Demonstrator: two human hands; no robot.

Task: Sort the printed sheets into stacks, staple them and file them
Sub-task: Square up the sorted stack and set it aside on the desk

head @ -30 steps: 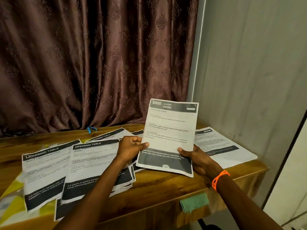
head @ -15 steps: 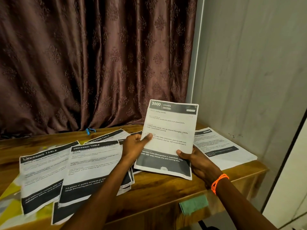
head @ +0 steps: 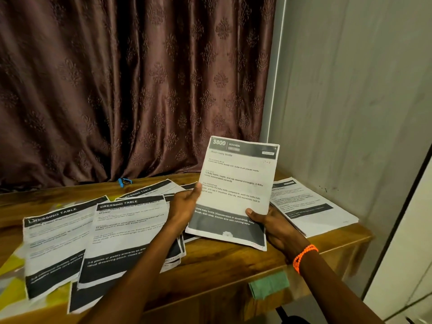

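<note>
Sheet (head: 236, 188) headed KITCHEN is being held tilted up above the table (head: 229, 260), apparently for reading: right hand (head: 275, 226) clamping its lower edge, left hand (head: 184, 204) pinching its side, before choosing a stack (head: 311, 206).

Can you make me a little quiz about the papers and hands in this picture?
1. True or false: the white printed sheet headed KITCHEN is held up by both the left hand and the right hand.
2. What colour is the small stapler at the back of the brown wooden table? A red, B blue, C yellow.
3. Fill in: the flat sheets on the person's left are headed DRESSING ____.

Key: 1 true. 2 B. 3 TABLE.
</note>
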